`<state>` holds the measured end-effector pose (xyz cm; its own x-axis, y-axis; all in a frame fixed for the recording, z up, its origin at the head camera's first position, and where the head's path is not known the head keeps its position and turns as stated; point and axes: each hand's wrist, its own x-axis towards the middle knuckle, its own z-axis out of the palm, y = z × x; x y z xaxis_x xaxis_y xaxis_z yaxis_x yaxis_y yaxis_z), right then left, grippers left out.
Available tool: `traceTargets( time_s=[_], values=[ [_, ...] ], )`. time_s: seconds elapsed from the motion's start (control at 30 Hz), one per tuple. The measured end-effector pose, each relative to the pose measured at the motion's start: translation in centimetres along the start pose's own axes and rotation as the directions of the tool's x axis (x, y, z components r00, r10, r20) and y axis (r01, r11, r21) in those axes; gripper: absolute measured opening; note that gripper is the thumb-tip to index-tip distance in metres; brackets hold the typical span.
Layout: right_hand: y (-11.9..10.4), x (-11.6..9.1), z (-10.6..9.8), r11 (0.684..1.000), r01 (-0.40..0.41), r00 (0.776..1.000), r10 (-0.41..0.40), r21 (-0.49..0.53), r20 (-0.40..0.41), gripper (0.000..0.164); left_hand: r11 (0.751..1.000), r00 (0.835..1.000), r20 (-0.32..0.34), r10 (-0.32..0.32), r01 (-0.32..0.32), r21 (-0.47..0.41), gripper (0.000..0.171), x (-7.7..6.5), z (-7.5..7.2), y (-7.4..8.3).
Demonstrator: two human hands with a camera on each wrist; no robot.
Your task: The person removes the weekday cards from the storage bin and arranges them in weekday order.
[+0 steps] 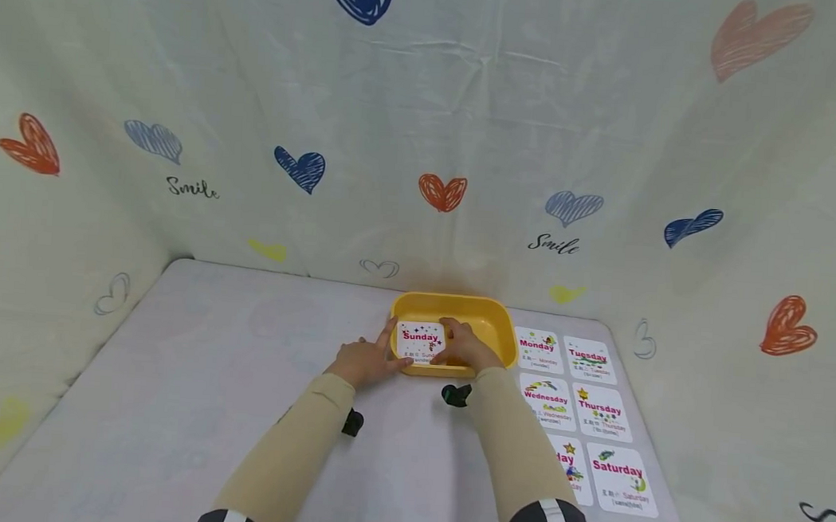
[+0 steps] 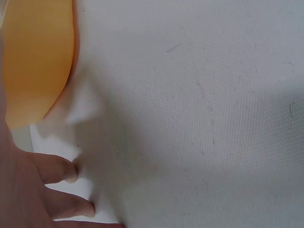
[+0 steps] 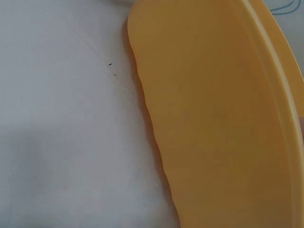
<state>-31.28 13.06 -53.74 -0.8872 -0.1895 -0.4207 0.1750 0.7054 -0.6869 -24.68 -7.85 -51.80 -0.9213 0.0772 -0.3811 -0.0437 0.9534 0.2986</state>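
A white card printed "Sunday" point(image 1: 420, 337) lies face up in the left part of a yellow tray point(image 1: 494, 327). At the tray's left end, my left hand point(image 1: 363, 361) has its index finger up along the rim and its thumb by the card's lower left edge. In the left wrist view, more fingers of the left hand point(image 2: 23, 190) are spread close over the tabletop. My right hand point(image 1: 466, 348) reaches over the tray's front rim. Its index finger and thumb, spread apart, touch the right side of the card. The right wrist view shows mainly the tray's outer wall point(image 3: 213, 109).
Right of the tray, more day cards lie in rows: Monday point(image 1: 538, 350), Tuesday point(image 1: 590, 360), Wednesday point(image 1: 547, 402), Thursday point(image 1: 601, 412) and Saturday point(image 1: 622, 479). My right sleeve partly covers another card point(image 1: 573, 466). A heart-printed curtain point(image 1: 369, 114) stands behind the white table point(image 1: 187, 391).
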Motion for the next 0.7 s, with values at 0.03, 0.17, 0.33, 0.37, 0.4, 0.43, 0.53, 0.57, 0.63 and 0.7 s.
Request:
traceTargets(
  time_s=[0.03,0.17,0.33,0.37,0.4,0.43,0.53,0.57,0.63,0.7],
  values=[
    [-0.02,0.00,-0.03,1.000,-0.007,1.000,0.007,-0.002,0.003,0.090,1.000,1.000,0.001,0.000,0.000,-0.003,0.095,-0.03,-0.03,0.01],
    [-0.04,0.26,-0.04,1.000,-0.025,1.000,0.026,-0.013,0.014,0.095,1.000,1.000,0.004,-0.004,0.004,-0.012,0.094,-0.26,-0.16,0.03],
    [-0.21,0.63,-0.11,0.998,-0.011,1.000,0.013,-0.066,0.021,0.094,1.000,1.000,-0.006,0.008,-0.008,0.003,0.095,0.00,0.12,-0.17],
    [-0.26,0.68,-0.15,0.997,-0.005,1.000,0.007,-0.078,0.022,0.093,1.000,1.000,-0.008,0.011,-0.010,0.007,0.095,0.08,0.19,-0.21],
    [-0.35,0.68,-0.19,0.996,-0.002,1.000,0.004,-0.085,0.024,0.092,1.000,1.000,-0.010,0.012,-0.012,0.014,0.095,0.13,0.25,-0.22],
    [-0.39,0.71,-0.23,0.996,-0.006,1.000,0.008,-0.087,0.024,0.091,1.000,1.000,-0.010,0.011,-0.011,0.015,0.095,0.17,0.27,-0.20],
    [-0.44,0.69,-0.35,0.996,-0.012,0.999,0.014,-0.091,0.029,0.090,1.000,1.000,-0.006,0.007,-0.007,0.018,0.095,0.15,0.25,-0.10],
    [-0.46,0.65,-0.38,0.996,-0.015,0.999,0.017,-0.091,0.029,0.089,1.000,1.000,-0.006,0.006,-0.006,0.020,0.096,0.11,0.23,-0.05],
    [-0.51,0.54,-0.43,0.995,-0.023,0.999,0.025,-0.093,0.027,0.089,1.000,1.000,-0.004,0.005,-0.005,0.023,0.096,0.05,0.21,0.03],
    [-0.59,0.41,-0.48,0.995,-0.031,0.999,0.033,-0.097,0.025,0.087,1.000,1.000,-0.003,0.005,-0.005,0.022,0.096,0.00,0.20,0.10]
  ],
)
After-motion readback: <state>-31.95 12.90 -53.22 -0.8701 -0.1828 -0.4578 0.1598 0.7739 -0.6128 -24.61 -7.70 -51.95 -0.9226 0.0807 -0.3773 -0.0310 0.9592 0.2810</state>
